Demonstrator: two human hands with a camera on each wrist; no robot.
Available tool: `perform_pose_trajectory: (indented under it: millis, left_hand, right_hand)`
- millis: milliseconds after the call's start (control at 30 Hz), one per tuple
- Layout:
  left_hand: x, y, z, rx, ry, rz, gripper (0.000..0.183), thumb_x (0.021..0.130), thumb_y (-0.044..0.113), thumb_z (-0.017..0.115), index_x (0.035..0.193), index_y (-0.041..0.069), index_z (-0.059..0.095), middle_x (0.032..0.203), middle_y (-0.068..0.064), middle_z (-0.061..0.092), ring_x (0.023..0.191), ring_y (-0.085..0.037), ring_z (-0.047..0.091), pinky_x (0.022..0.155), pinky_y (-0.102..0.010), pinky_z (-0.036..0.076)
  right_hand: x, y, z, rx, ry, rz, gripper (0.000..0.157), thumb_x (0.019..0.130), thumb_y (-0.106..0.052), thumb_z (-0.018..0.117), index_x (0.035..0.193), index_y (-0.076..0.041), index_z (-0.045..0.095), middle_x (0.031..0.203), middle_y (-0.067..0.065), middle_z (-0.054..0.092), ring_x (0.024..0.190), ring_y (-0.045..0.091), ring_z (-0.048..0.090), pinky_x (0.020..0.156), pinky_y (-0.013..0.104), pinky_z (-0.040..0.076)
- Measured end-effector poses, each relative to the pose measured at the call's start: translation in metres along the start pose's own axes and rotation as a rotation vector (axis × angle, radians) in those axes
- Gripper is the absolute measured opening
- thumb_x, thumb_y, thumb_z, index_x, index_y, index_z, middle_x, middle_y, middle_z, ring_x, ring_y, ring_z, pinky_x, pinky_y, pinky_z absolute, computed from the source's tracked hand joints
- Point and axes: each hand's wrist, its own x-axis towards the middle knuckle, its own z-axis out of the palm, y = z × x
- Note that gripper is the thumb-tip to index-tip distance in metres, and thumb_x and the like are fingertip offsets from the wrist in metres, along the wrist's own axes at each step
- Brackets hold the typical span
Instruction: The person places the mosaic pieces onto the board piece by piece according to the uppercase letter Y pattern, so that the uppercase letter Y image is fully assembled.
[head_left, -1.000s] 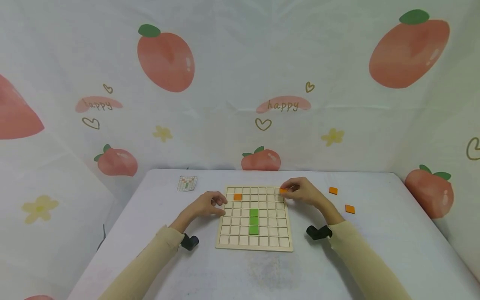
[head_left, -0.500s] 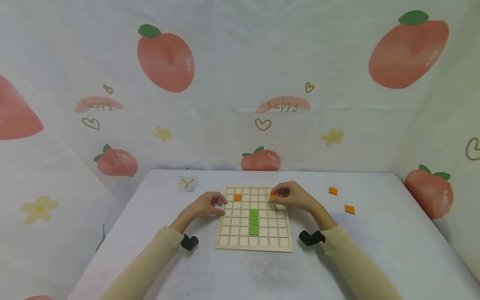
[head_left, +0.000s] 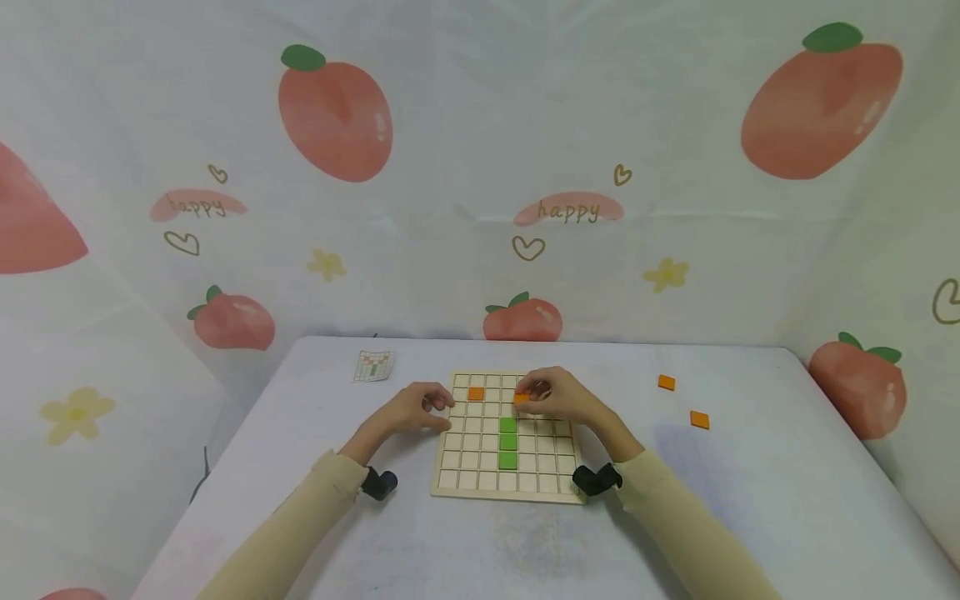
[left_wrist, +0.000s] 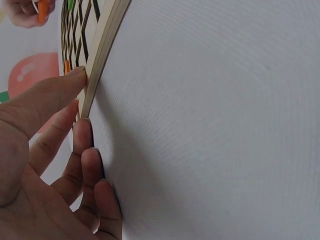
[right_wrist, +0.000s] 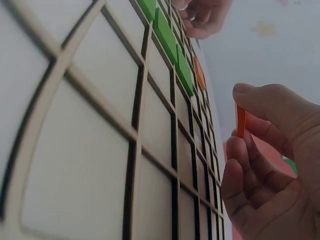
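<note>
A wooden grid board point(head_left: 510, 498) lies on the white table. Three green tiles point(head_left: 507, 442) fill a column of its cells, and one orange tile point(head_left: 476, 393) sits in a cell at the far left. My left hand point(head_left: 411, 408) rests at the board's left edge; in the left wrist view the thumb tip point(left_wrist: 77, 71) touches the rim, with the other fingers loosely bent beside it. Between thumb and fingers, my right hand point(head_left: 558, 395) pinches another orange tile point(right_wrist: 241, 122), raised above the board's far half and standing on edge in the right wrist view.
Two loose orange tiles, a farther one point(head_left: 667, 382) and a nearer one point(head_left: 700, 420), lie on the table right of the board. A small paper card point(head_left: 373, 367) printed with a coloured grid lies at the back left. A patterned cloth point(head_left: 450, 275) hangs behind the table.
My right hand has moved left with its orange tile, from the board's far right corner to above its far middle. The left hand stays in place.
</note>
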Motion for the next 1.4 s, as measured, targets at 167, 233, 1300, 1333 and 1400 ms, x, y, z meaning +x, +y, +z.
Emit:
perform_pose_trajectory:
  millis: [167, 233, 1300, 1333, 1400]
  left_hand:
    - [0.0, 0.002, 0.0, -0.001, 0.001, -0.002, 0.031, 0.08, 0.006, 0.086, 0.106, 0.008, 0.07, 0.091, 0.0, 0.059, 0.084, -0.018, 0.05, 0.078, -0.033, 0.042]
    - [0.0, 0.002, 0.0, -0.002, 0.0, 0.0, 0.031, 0.08, 0.006, 0.086, 0.106, 0.008, 0.07, 0.091, 0.0, 0.059, 0.085, -0.018, 0.05, 0.078, -0.033, 0.042]
    - [0.002, -0.001, 0.0, 0.002, 0.003, -0.004, 0.03, 0.08, 0.007, 0.086, 0.105, 0.009, 0.071, 0.091, 0.001, 0.06, 0.084, -0.018, 0.05, 0.077, -0.033, 0.042]
    - [0.002, -0.001, 0.0, 0.001, 0.002, -0.004, 0.03, 0.079, 0.007, 0.086, 0.105, 0.009, 0.071, 0.091, 0.0, 0.06, 0.083, -0.018, 0.05, 0.077, -0.033, 0.041]
    - [0.001, -0.001, 0.0, 0.0, 0.002, -0.006, 0.03, 0.08, 0.007, 0.086, 0.105, 0.009, 0.071, 0.091, 0.001, 0.06, 0.083, -0.018, 0.05, 0.076, -0.033, 0.041]
  right_hand:
    - [0.009, -0.003, 0.01, -0.011, 0.0, 0.002, 0.023, 0.085, -0.014, 0.084, 0.102, -0.003, 0.074, 0.096, 0.003, 0.069, 0.084, 0.017, 0.063, 0.079, 0.034, 0.053]
    - [0.012, -0.003, 0.014, -0.016, -0.004, 0.008, 0.023, 0.085, -0.014, 0.084, 0.102, -0.004, 0.074, 0.096, 0.002, 0.069, 0.084, 0.016, 0.062, 0.078, 0.032, 0.053]
    - [0.034, -0.02, 0.041, -0.057, -0.033, 0.061, 0.018, 0.083, -0.008, 0.084, 0.097, -0.002, 0.075, 0.091, 0.004, 0.069, 0.079, 0.012, 0.059, 0.075, 0.029, 0.051]
    - [0.034, -0.02, 0.041, -0.057, -0.033, 0.06, 0.018, 0.083, -0.007, 0.084, 0.097, -0.002, 0.075, 0.091, 0.003, 0.069, 0.079, 0.013, 0.059, 0.075, 0.029, 0.051]
    - [0.034, -0.02, 0.042, -0.057, -0.033, 0.063, 0.018, 0.083, -0.007, 0.085, 0.096, -0.002, 0.075, 0.09, 0.003, 0.069, 0.079, 0.012, 0.059, 0.075, 0.029, 0.051]
